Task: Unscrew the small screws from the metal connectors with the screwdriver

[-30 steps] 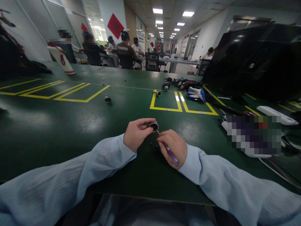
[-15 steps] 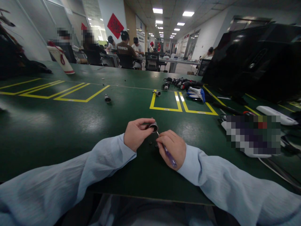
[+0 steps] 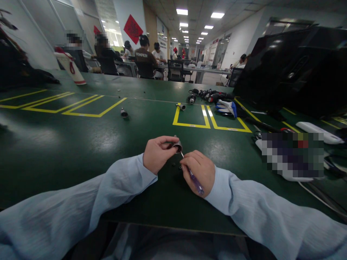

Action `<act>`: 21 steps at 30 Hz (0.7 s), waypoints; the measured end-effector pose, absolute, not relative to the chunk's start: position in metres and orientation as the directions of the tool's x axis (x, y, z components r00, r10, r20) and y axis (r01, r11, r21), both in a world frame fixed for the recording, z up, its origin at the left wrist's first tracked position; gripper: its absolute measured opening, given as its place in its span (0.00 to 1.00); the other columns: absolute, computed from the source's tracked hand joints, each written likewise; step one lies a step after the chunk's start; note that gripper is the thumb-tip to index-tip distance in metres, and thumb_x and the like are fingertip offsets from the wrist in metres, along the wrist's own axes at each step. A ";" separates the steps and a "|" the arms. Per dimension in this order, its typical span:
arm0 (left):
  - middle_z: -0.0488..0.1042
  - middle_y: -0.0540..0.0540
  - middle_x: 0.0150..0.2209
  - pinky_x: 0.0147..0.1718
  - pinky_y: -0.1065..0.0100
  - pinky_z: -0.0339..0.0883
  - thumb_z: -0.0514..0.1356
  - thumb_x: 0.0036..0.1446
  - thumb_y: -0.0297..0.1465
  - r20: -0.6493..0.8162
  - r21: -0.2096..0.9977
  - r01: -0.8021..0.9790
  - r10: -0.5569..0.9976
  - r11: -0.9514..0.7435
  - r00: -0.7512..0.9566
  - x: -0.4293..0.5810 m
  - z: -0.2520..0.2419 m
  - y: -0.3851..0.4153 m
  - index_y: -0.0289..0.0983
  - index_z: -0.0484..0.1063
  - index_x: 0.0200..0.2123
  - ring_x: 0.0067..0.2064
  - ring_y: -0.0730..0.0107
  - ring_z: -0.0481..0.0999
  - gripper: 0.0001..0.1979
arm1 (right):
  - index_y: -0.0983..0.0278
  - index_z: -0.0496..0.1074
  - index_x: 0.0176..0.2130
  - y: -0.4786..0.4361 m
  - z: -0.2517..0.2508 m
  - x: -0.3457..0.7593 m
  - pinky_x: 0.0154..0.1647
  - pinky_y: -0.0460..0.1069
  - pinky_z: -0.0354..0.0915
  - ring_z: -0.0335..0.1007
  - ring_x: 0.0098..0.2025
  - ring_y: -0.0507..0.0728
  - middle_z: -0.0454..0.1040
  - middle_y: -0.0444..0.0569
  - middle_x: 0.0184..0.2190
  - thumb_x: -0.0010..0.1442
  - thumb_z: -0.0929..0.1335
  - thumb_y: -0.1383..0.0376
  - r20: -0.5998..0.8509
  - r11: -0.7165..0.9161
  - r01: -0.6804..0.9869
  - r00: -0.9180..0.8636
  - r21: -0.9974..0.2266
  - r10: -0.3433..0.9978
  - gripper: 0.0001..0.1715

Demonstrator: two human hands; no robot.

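My left hand (image 3: 159, 153) is closed on a grey metal cup-shaped part (image 3: 177, 145), its open mouth turned toward my right side. My right hand (image 3: 200, 171) grips a screwdriver (image 3: 195, 181) with a clear purple handle. The screwdriver's thin shaft points up and left to the mouth of the metal part; whether the tip touches inside cannot be seen. Just below, between my hands, two small dark ring-like pieces, one a small nut-like ring (image 3: 174, 164), lie on the green table (image 3: 130, 202).
Similar metal parts lie further off, one at left (image 3: 124, 113) and one by the yellow tape (image 3: 182, 107). Beyond are a cabled tool (image 3: 211, 95) and a blue-white glove (image 3: 226, 108). A paper cup (image 3: 71, 68) stands back left; a black case (image 3: 291, 68) stands right. People sit at distant tables.
Both hands stay almost in place, with the screwdriver held at the metal part's mouth. Only a very slight shift of the right hand shows.
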State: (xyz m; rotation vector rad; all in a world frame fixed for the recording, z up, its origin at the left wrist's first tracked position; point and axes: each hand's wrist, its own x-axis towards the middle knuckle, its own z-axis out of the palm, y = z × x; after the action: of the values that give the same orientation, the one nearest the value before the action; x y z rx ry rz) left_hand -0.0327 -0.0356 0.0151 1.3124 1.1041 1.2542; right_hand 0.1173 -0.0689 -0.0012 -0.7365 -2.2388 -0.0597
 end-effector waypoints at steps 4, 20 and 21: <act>0.78 0.46 0.27 0.34 0.66 0.72 0.63 0.37 0.22 0.119 0.993 0.005 0.991 -0.120 0.054 -0.033 0.015 -0.036 0.31 0.73 0.31 0.31 0.65 0.77 0.12 | 0.67 0.64 0.32 -0.069 0.000 0.117 0.31 0.50 0.62 0.62 0.31 0.55 0.69 0.53 0.27 0.54 0.61 0.74 0.689 0.836 0.516 -0.537 -0.188 0.486 0.06; 0.75 0.45 0.29 0.36 0.63 0.71 0.59 0.38 0.19 -0.081 0.982 -0.175 0.996 0.075 -0.026 -0.037 0.022 -0.030 0.29 0.71 0.31 0.33 0.66 0.75 0.11 | 0.64 0.62 0.14 -0.053 -0.005 0.122 0.13 0.43 0.50 0.55 0.12 0.47 0.58 0.39 0.08 0.48 0.60 0.56 0.031 0.038 0.027 -0.223 -0.999 0.974 0.19; 0.74 0.45 0.29 0.36 0.63 0.71 0.59 0.38 0.18 -0.086 0.981 -0.176 0.996 0.080 -0.024 -0.037 0.023 -0.031 0.29 0.71 0.31 0.33 0.66 0.75 0.11 | 0.64 0.62 0.14 -0.054 -0.004 0.122 0.13 0.43 0.50 0.55 0.12 0.47 0.59 0.39 0.08 0.48 0.60 0.56 0.028 0.035 0.030 -0.222 -0.999 0.975 0.18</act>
State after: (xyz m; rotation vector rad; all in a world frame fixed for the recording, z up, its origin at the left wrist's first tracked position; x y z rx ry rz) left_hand -0.0365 -0.0306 0.0230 1.0037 1.1403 1.2487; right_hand 0.1217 -0.0537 -0.0041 -1.0961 -1.4121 1.3317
